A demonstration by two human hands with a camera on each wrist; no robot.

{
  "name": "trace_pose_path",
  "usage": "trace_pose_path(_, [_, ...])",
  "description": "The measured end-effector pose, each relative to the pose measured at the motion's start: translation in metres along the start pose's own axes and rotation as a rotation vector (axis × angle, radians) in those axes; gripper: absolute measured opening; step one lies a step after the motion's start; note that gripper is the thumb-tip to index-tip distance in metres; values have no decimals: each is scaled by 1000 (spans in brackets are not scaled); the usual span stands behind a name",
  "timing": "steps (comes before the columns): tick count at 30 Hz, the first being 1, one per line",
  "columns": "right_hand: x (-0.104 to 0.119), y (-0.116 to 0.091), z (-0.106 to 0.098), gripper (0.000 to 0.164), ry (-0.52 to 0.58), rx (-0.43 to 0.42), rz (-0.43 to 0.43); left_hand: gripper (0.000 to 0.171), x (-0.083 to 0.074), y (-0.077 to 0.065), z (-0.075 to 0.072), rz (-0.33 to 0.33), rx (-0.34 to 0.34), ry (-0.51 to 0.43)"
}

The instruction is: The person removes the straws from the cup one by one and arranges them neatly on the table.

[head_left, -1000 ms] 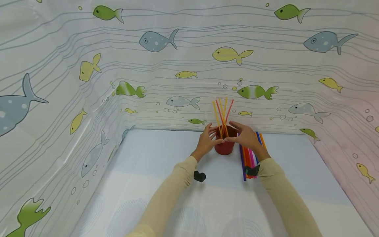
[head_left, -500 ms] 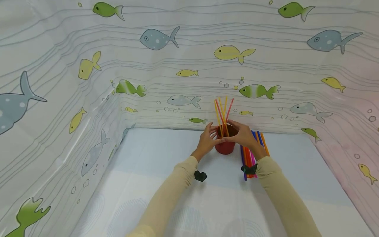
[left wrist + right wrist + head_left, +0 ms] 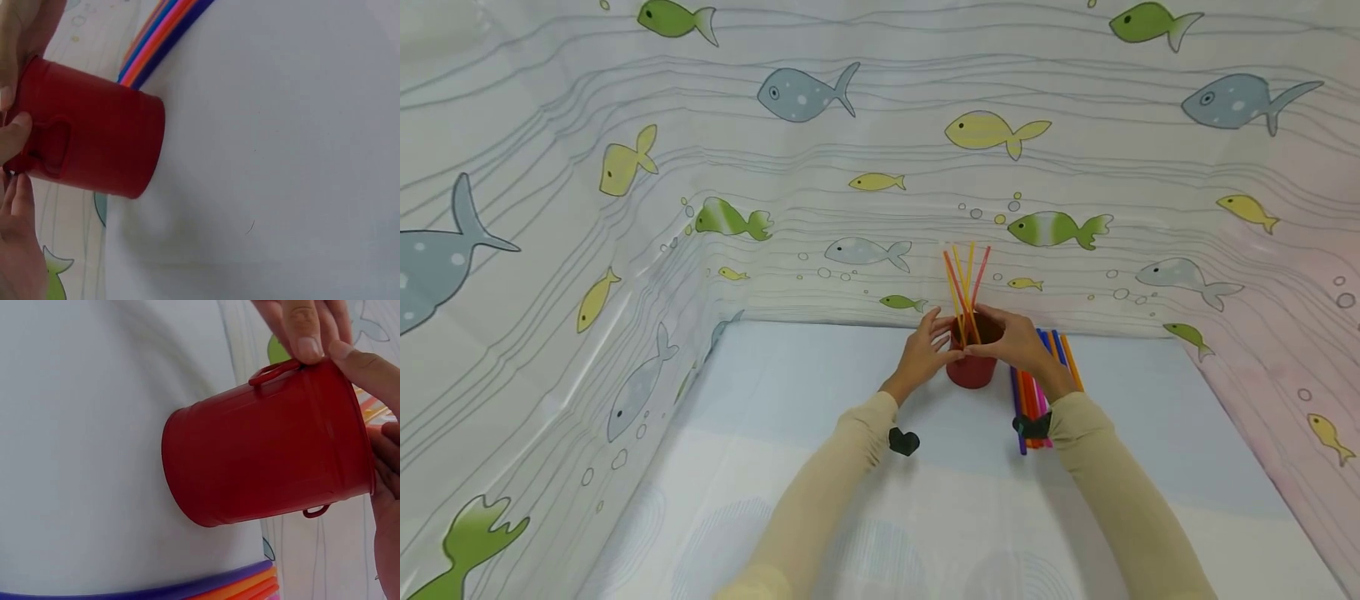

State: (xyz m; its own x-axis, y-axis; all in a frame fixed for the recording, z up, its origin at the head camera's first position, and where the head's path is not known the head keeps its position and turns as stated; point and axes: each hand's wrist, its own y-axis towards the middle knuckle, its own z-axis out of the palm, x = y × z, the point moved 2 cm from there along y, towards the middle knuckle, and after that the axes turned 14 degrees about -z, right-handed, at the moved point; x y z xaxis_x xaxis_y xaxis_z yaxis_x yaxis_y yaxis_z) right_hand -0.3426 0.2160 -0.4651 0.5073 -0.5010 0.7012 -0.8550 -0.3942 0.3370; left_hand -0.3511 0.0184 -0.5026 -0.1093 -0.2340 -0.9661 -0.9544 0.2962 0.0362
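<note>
A red bucket (image 3: 972, 371) with small side handles stands at the back of the table, several thin yellow and orange sticks (image 3: 957, 279) rising out of it. My left hand (image 3: 920, 350) holds its left rim, thumb at the front and fingers around the side. On the opposite side my right hand (image 3: 1018, 343) grips the rim, its thumb reaching across the front to near the left thumb. In the right wrist view the bucket (image 3: 262, 450) shows its plain wall, with the thumbs meeting by one handle (image 3: 272, 372). Whether its base touches the table cannot be told.
Right of the bucket, partly under the right forearm, lie several coloured sticks (image 3: 1024, 408) in purple, orange, red, pink and blue. A fish-patterned sheet (image 3: 865, 208) rises behind and along both sides of the white table (image 3: 820, 400).
The head view has shifted slightly. My right thumb has slid a little left along the bucket's front; the bucket stays in about the same place, and the left hand barely differs.
</note>
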Motion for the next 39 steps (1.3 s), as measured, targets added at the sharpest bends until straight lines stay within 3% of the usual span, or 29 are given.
trace_pose_path(5, [1, 2, -1, 91, 6, 5, 9, 92, -4, 0, 0, -1, -2, 21])
trace_pose_path(13, [-2, -5, 4, 98, -40, -55, 9, 90, -1, -3, 2, -29, -23, 48])
trace_pose_path(26, [-7, -10, 8, 94, -12, -118, 81, 88, -1, -1, 3, -23, -25, 10])
trace_pose_path(35, [-7, -10, 8, 90, 21, -117, 106, 85, -2, -2, 1, -32, 7, 20])
trace_pose_path(39, [-8, -8, 8, 92, 4, -111, 102, 75, -3, 0, -5, -26, 25, -8])
